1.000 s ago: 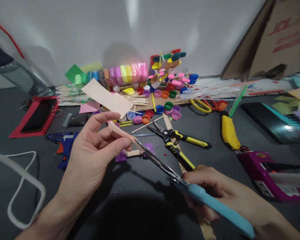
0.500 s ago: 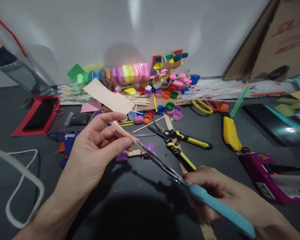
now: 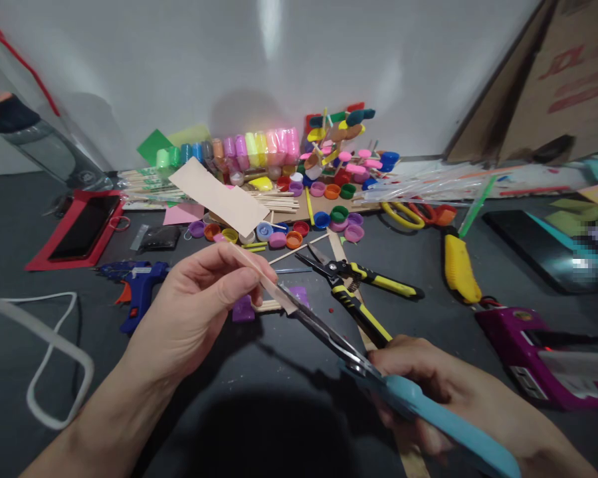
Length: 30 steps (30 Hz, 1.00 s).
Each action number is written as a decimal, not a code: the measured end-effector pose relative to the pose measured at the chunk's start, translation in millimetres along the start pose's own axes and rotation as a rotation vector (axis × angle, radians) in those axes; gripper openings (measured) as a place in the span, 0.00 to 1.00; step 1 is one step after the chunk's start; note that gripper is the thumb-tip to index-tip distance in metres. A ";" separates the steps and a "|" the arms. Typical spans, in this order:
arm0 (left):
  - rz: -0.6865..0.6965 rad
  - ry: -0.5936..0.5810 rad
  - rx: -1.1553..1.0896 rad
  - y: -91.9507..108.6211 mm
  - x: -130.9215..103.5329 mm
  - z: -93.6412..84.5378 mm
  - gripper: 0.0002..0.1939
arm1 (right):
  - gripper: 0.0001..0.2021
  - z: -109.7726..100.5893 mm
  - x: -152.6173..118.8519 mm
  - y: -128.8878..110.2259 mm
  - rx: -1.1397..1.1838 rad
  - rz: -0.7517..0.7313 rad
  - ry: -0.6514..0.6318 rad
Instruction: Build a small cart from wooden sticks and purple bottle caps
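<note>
A narrow pale pink paper strip [image 3: 264, 279] is pinched between the thumb and fingers of my left hand [image 3: 206, 309]. My right hand [image 3: 423, 392] grips the light blue handle of a pair of scissors [image 3: 346, 348]. The blades point up and left, with their tips at the lower right end of the strip. Whether the blades are parted there I cannot tell. Just beneath the tips, on the dark table, lie a purple piece [image 3: 243, 309] and some short wooden sticks [image 3: 269, 306], partly hidden by the strip and blades.
Yellow-black pliers [image 3: 363, 279] lie right of centre. A blue glue gun [image 3: 142, 285] is at left, near a white cable [image 3: 74, 358]. Bottle caps [image 3: 294, 239] and a larger pale paper piece [image 3: 219, 196] lie behind. At right are a yellow cutter [image 3: 461, 269] and a purple power box [image 3: 518, 352].
My left fingers have shifted along the strip and curled closer around it. More of the strip's end now shows over the blade tips. My right hand with the scissors has moved only slightly.
</note>
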<state>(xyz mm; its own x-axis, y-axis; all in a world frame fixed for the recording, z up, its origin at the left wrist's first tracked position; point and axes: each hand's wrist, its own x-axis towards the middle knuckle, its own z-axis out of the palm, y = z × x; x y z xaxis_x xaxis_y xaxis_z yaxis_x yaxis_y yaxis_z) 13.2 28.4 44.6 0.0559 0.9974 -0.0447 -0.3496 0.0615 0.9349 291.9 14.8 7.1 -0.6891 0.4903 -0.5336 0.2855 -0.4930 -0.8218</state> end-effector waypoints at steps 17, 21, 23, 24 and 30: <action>-0.031 0.018 0.053 1.0 0.0 1.1 0.06 | 0.19 3.5 -0.8 -5.0 0.061 0.042 0.002; -0.028 0.021 0.062 1.2 -0.4 0.8 0.06 | 0.17 3.1 -1.5 -7.1 0.053 0.076 0.009; -0.023 0.013 0.060 1.3 -0.5 0.3 0.05 | 0.17 2.5 -1.1 -10.1 0.050 0.078 0.006; -0.019 0.009 0.059 1.3 -0.4 0.1 0.05 | 0.18 2.1 -0.7 -11.4 0.051 0.073 -0.009; -0.015 -0.010 0.048 0.9 1.7 0.0 0.05 | 0.17 0.2 2.9 -6.3 0.097 0.052 -0.059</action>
<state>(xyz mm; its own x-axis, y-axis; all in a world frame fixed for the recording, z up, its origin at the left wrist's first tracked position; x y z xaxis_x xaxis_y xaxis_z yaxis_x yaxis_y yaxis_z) 13.0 30.2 45.4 0.0708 0.9959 -0.0558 -0.3035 0.0748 0.9499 287.9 19.1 10.8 -0.7137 0.4209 -0.5599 0.2578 -0.5854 -0.7686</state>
